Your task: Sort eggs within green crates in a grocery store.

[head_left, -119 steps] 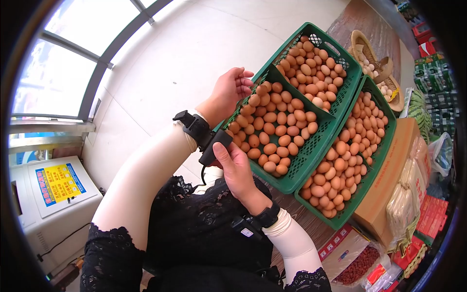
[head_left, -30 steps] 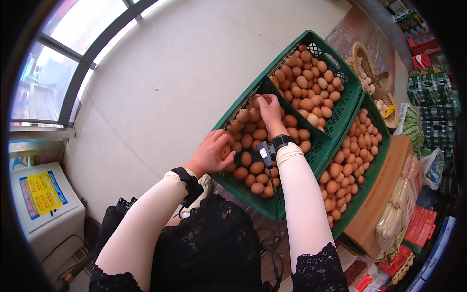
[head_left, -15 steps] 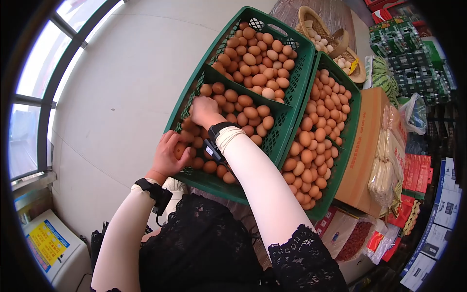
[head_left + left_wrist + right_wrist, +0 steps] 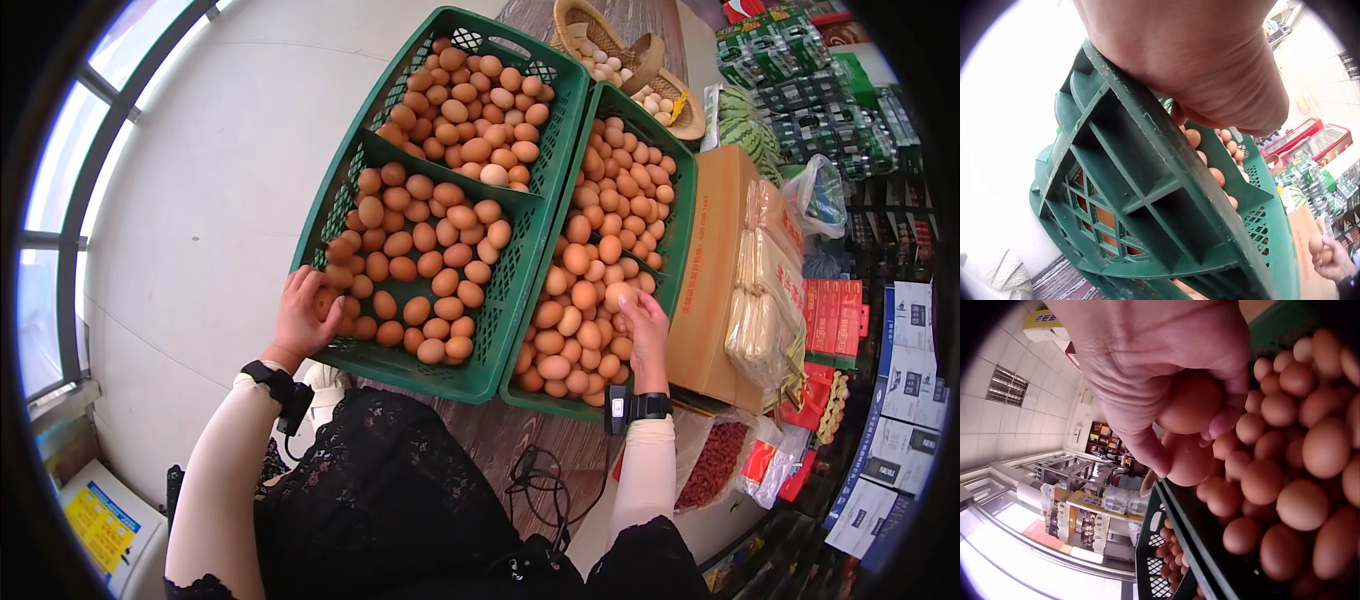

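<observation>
My right hand (image 4: pixel 645 325) holds two brown eggs over the near part of the right green crate (image 4: pixel 683 285). In the right wrist view, the upper egg (image 4: pixel 1191 403) sits between thumb and fingers, and the lower egg (image 4: pixel 1186 461) lies right below it at the thumb tip. Over the near left corner of the left green crate (image 4: pixel 440 378) rests my left hand (image 4: pixel 300 315), its fingers and thumb curled round a brown egg (image 4: pixel 325 299). The palm hides that egg in the left wrist view. Loose brown eggs (image 4: pixel 400 270) fill much of both crates, and a divider (image 4: pixel 455 178) splits the left one.
A cardboard box (image 4: pixel 712 270) with plastic-wrapped packs (image 4: pixel 765 310) stands right of the crates. Wicker baskets (image 4: pixel 650 65) with pale eggs sit behind. Black cables (image 4: pixel 540 480) lie on the wooden surface near my body. Watermelons (image 4: pixel 745 130) and stacked drink packs are farther right.
Earlier both hands were at the left wrist's device. Then my right hand reached among the left crate's eggs; now it is over the right crate with two eggs. My left hand stays at the corner.
</observation>
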